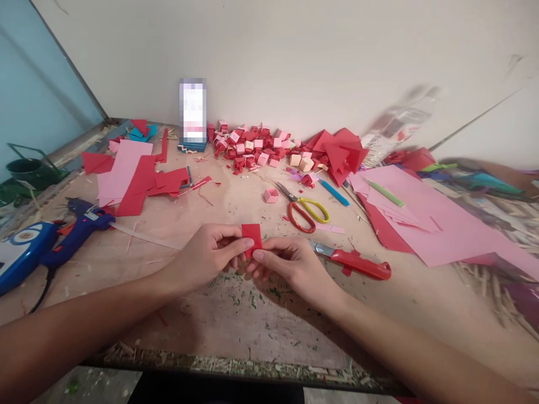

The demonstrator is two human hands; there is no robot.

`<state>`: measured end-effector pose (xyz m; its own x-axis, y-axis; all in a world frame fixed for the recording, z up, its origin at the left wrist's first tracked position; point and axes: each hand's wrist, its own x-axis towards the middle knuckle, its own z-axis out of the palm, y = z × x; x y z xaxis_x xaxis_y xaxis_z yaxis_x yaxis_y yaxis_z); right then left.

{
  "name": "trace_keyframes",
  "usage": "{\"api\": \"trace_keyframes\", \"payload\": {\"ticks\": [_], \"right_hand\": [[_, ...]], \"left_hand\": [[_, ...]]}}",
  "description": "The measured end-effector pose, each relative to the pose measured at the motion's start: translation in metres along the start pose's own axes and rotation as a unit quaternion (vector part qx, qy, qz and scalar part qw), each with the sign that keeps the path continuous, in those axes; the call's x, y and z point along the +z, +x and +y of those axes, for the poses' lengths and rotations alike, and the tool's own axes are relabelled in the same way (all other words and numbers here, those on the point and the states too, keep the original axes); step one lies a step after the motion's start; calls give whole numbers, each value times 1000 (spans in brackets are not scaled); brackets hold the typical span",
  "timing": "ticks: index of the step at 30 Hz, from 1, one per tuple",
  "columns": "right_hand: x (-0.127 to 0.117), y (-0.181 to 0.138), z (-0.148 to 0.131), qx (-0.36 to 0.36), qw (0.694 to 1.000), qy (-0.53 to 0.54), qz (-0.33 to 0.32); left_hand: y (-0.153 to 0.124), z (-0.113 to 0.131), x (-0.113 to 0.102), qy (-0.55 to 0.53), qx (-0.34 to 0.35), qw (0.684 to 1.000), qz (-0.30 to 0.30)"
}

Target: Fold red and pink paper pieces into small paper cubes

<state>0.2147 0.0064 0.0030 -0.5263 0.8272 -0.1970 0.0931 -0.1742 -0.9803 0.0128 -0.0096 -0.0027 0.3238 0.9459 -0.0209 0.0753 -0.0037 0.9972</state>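
Note:
Between my hands, above the middle of the table, is a small red piece of paper [251,233]. My left hand [213,252] pinches its left side, thumb on the front face. From the lower right, my right hand [290,261] grips the same piece, its thumb near the bottom edge. The fingers behind the paper are partly hidden. Just beyond lies a small pink paper box [272,195]. Scissors [301,207] with one red and one yellow handle rest past my right hand, and a red utility knife [357,264] lies to its right.
Many small red and pink paper boxes [252,146] are heaped against the wall, beside a propped phone [192,112]. A blue glue gun [86,224] lies at left. Pink sheets [438,224] cover the right, near a clear bottle [396,126]. Red scraps [137,185] lie back left.

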Motion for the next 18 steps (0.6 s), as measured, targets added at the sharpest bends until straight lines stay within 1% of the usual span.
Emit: {"api": "trace_keyframes", "payload": {"ticks": [2,5,14,18], "right_hand": [[0,1,1,-2,1000,5,5],[-1,3,1,-18,1000,-8,24],[2,-1,-3,-27,1000,-14,5],[2,-3,-5,-46,997,-52,15]], "left_hand": [[0,-1,-1,14,6,1000,20],[-1,-3,-1,29,5,999,32],[-3,1,2,23,-10,999,32],[-5,4,3,44,2,998,39]]}}
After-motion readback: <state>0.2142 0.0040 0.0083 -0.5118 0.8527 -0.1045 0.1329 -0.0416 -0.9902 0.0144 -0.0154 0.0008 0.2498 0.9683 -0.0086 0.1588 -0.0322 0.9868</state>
